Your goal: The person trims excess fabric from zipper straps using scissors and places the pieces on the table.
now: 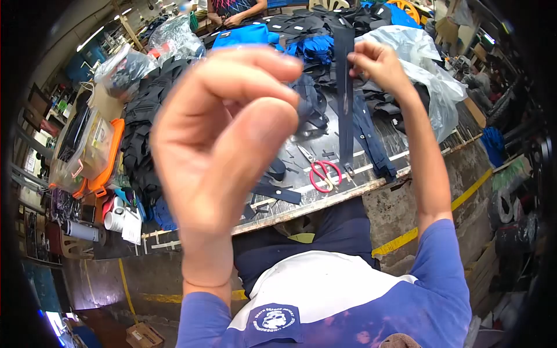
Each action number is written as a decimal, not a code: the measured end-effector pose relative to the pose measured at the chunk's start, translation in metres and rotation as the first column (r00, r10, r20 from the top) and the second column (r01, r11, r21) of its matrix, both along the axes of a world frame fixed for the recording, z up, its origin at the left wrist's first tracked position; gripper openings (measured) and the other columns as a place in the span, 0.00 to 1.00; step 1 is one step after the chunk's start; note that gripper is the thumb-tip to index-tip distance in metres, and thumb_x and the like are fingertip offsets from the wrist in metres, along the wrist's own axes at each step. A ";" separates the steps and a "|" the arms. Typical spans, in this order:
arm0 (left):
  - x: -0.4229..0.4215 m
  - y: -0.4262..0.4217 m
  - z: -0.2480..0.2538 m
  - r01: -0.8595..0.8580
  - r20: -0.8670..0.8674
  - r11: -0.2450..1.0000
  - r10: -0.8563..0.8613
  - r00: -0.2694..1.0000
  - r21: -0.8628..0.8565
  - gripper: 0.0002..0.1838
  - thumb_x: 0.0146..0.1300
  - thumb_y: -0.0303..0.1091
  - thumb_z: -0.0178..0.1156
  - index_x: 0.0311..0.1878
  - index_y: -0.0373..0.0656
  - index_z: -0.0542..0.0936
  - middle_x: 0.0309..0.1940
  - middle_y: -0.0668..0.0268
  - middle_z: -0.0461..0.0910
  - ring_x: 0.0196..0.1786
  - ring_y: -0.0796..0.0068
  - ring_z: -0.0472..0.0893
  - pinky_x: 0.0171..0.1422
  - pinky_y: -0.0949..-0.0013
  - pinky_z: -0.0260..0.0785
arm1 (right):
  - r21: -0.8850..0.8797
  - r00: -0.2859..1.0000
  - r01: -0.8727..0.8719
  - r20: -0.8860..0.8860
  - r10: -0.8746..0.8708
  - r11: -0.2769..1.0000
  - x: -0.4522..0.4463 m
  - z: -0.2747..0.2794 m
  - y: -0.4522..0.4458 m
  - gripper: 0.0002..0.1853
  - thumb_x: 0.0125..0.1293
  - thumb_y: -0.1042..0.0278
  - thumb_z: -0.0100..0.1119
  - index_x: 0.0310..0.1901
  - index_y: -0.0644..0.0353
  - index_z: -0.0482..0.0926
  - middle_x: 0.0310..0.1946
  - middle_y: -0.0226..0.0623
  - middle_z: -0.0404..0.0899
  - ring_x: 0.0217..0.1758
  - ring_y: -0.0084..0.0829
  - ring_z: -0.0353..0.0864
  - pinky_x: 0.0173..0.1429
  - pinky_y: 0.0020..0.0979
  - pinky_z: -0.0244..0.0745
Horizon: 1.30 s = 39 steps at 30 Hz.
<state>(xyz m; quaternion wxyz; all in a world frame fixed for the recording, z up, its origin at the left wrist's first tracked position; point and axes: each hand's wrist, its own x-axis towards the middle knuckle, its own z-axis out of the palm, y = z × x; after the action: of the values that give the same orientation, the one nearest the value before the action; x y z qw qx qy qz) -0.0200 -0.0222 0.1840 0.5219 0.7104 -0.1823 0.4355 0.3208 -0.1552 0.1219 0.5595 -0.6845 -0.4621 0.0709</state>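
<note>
My left hand [223,130] is raised close to the camera, blurred, its fingers curled and the thumb against the index finger. Whatever it may pinch does not show. My right hand [383,66] pinches the edge of a long black zipper strip [344,104], which hangs down in front of the table. Below lie red-handled scissors [322,176] with their blades pointing away from me. Beside the strip rests a dark navy fabric band [371,136]. Small black scraps [331,154] are scattered near the scissors.
Black fabric pieces [148,122] are heaped at the left of the metal-topped table [310,200]. Clear plastic bags [432,87] lie at the right, a bright blue bundle [246,36] at the back. A clear bin [87,148] stands at left. Another person's hands [232,20] are across the table.
</note>
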 end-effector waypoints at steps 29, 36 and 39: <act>-0.074 -0.003 0.017 -0.108 -0.133 0.994 0.110 0.985 0.023 0.30 0.67 0.56 0.69 0.61 0.42 0.78 0.57 0.60 0.83 0.56 0.75 0.80 0.57 0.72 0.68 | -0.311 0.851 0.320 0.510 -0.127 0.895 -0.089 -0.202 -0.066 0.12 0.61 0.73 0.65 0.47 0.53 0.87 0.46 0.38 0.89 0.51 0.44 0.87 0.58 0.42 0.78; -0.041 0.004 0.010 -0.170 -0.196 0.985 0.170 0.966 0.016 0.34 0.64 0.57 0.70 0.64 0.42 0.78 0.57 0.61 0.82 0.56 0.77 0.79 0.57 0.73 0.67 | -0.499 0.853 0.323 0.522 -0.018 0.804 -0.146 -0.212 -0.025 0.15 0.62 0.59 0.72 0.46 0.57 0.84 0.42 0.41 0.88 0.42 0.48 0.88 0.47 0.47 0.82; -0.054 0.015 0.006 -0.214 -0.223 0.977 0.206 0.953 -0.010 0.35 0.63 0.58 0.71 0.65 0.42 0.78 0.57 0.62 0.82 0.56 0.77 0.79 0.57 0.73 0.67 | -0.432 0.767 0.457 0.634 -0.099 0.778 -0.163 -0.239 -0.019 0.19 0.60 0.55 0.75 0.45 0.60 0.83 0.40 0.44 0.87 0.40 0.49 0.89 0.43 0.49 0.83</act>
<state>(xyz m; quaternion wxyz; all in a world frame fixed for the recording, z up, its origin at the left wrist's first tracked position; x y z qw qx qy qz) -0.0744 -0.0077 0.1903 0.5018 0.7607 -0.0390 0.4098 0.1581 -0.1746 -0.1170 0.1682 -0.8694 -0.4547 -0.0956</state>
